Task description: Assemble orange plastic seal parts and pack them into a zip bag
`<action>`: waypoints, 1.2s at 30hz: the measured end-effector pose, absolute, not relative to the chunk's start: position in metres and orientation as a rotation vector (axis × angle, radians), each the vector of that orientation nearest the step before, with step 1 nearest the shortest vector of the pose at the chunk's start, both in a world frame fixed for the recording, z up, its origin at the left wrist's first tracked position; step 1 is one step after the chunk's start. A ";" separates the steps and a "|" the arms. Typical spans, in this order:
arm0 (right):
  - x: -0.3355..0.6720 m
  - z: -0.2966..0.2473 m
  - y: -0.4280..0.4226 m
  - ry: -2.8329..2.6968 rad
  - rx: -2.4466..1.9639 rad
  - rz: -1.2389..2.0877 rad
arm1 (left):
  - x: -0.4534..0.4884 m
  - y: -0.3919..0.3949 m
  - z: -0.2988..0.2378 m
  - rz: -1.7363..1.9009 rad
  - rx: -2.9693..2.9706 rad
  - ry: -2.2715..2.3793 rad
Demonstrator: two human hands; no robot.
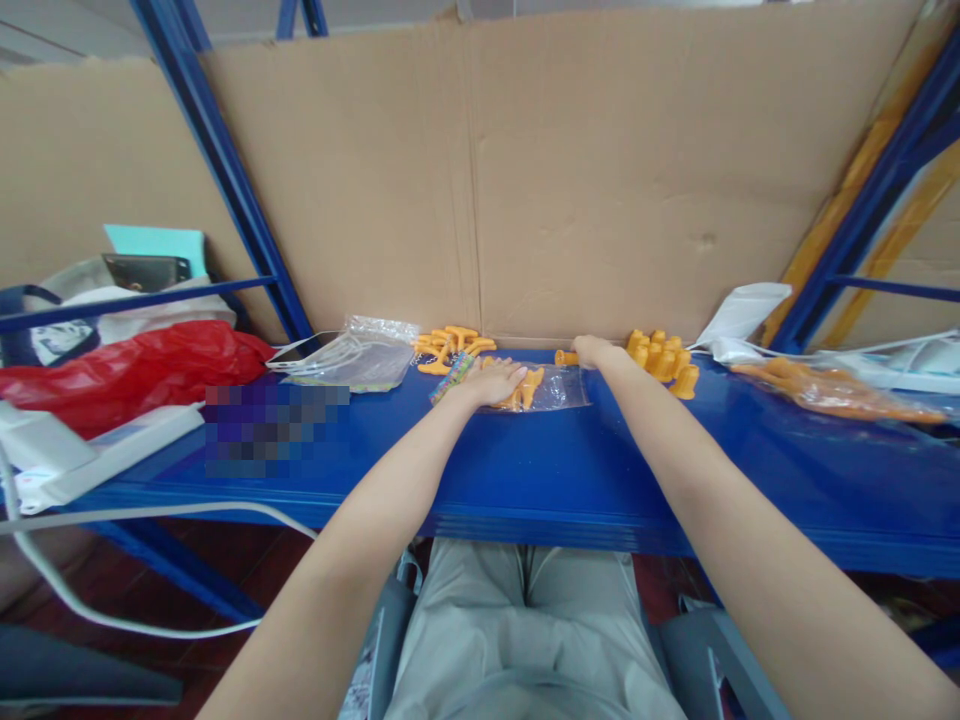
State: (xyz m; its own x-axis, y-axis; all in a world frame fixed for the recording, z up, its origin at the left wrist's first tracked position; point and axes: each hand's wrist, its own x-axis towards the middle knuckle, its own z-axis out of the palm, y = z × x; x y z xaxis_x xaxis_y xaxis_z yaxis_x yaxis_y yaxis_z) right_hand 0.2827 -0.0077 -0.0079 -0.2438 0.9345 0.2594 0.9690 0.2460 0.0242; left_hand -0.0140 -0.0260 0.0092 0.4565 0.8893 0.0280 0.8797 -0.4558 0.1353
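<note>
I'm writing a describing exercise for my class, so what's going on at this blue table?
A seated person is handling orange parts. Their left hand lies flat on a clear plastic bag with orange pieces. Their right hand is at an orange cylinder beyond the bag; its grip is hard to make out. Orange handles lie piled left of the bag, and orange cups are grouped to the right.
</note>
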 end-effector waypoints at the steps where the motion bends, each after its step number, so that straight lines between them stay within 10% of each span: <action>1: 0.276 -0.005 -0.004 -2.284 -1.871 -0.314 | -0.014 -0.026 0.009 0.153 2.591 1.582; 36: 0.223 0.063 -0.081 -2.156 -2.232 -0.243 | -0.007 -0.011 -0.010 0.884 2.470 1.714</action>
State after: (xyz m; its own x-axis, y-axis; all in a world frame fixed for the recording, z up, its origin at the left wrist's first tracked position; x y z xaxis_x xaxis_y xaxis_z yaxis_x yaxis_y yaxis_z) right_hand 0.2232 -0.0808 0.0630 0.0285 0.9909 0.1318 0.9954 -0.0403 0.0873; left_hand -0.0072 -0.0105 -0.0101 0.2425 0.8643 0.4406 0.8599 -0.4018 0.3149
